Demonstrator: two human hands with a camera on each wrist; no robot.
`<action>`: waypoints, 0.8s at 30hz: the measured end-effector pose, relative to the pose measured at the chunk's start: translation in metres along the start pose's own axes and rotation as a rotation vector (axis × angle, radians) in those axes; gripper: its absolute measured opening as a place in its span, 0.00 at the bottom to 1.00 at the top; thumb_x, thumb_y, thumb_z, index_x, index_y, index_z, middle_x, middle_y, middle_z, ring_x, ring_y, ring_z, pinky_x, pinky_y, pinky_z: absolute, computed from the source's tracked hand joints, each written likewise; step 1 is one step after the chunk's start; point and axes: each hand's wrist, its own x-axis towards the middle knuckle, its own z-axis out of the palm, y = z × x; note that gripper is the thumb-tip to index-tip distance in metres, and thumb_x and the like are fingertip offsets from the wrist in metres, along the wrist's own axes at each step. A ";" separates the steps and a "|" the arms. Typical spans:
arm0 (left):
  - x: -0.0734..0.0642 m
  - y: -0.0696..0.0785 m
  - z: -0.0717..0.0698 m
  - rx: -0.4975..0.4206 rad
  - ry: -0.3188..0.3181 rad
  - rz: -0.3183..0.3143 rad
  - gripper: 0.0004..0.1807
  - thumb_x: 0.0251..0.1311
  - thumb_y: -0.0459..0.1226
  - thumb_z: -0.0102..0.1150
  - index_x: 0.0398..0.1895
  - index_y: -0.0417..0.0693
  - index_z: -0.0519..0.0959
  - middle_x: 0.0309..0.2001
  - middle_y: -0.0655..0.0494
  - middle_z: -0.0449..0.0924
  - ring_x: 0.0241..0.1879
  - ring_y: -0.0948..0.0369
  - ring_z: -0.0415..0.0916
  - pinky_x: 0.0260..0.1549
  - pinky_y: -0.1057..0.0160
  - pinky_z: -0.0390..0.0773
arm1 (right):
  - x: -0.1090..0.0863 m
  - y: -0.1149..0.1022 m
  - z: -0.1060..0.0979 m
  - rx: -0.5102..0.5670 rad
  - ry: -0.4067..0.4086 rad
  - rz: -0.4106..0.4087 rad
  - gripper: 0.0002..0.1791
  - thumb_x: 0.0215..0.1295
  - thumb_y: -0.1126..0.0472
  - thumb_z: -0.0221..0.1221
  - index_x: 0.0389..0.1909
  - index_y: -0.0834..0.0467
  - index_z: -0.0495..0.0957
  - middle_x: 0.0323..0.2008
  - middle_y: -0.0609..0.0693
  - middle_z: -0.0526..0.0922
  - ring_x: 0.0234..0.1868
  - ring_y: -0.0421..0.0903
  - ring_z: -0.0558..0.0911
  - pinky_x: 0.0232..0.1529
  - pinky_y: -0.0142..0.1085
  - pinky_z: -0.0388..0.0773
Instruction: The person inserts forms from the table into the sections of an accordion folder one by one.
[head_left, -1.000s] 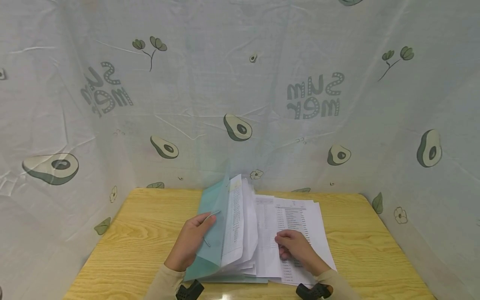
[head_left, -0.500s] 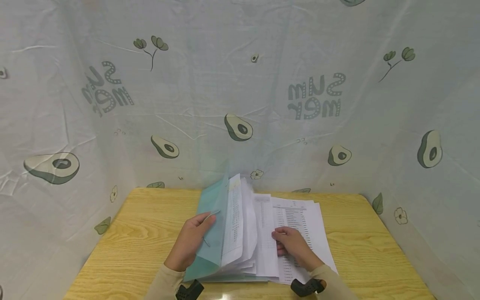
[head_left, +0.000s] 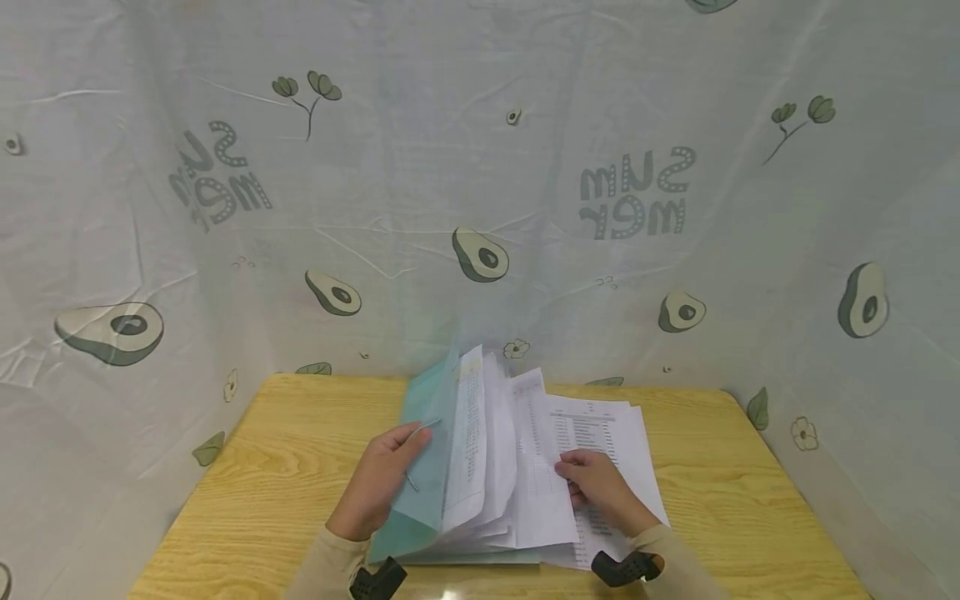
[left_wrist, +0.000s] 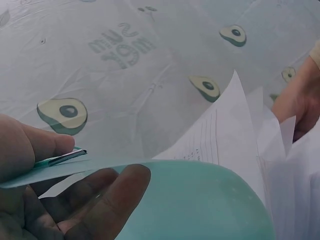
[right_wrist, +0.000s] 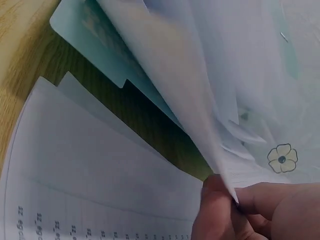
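Note:
My left hand (head_left: 382, 479) pinches the raised cover of a translucent teal folder (head_left: 426, 400) between thumb and fingers. A thin fastener strip (left_wrist: 67, 157) lies by the thumb in the left wrist view. Inside the folder stand several fanned printed sheets (head_left: 468, 450). With thumb and forefinger, my right hand (head_left: 600, 492) pinches the right edge of one white sheet (head_left: 538, 500), which is lifted and slanted. Below that hand lies a pile of printed papers (head_left: 636, 442), partly covered by the hand and the lifted sheet. The inner edges of the folder's sheets are hidden.
Everything lies on a wood-grain table (head_left: 285, 450). Behind it hangs a pale curtain (head_left: 420, 150) printed with avocados, close to the table's far edge. Bare wood shows to the left and right of the papers.
My right hand went slightly left, then back right, holding the sheet's edge. The sheet now tilts, its top lifted and its near corner farther right. My left hand has hardly moved.

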 end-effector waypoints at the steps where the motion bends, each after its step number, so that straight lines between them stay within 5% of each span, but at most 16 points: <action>1: 0.000 0.001 0.001 -0.003 -0.004 -0.005 0.25 0.76 0.46 0.57 0.64 0.36 0.79 0.50 0.45 0.84 0.44 0.58 0.81 0.38 0.60 0.83 | 0.000 0.000 0.000 -0.005 -0.002 0.002 0.17 0.73 0.60 0.61 0.54 0.68 0.81 0.30 0.52 0.84 0.26 0.44 0.80 0.25 0.35 0.79; 24: 0.001 -0.006 0.005 -0.022 -0.053 -0.014 0.27 0.76 0.48 0.56 0.65 0.36 0.78 0.46 0.46 0.85 0.40 0.58 0.82 0.35 0.59 0.84 | 0.002 -0.003 0.033 0.117 -0.043 -0.027 0.15 0.72 0.61 0.63 0.49 0.70 0.83 0.26 0.50 0.82 0.23 0.42 0.79 0.27 0.34 0.81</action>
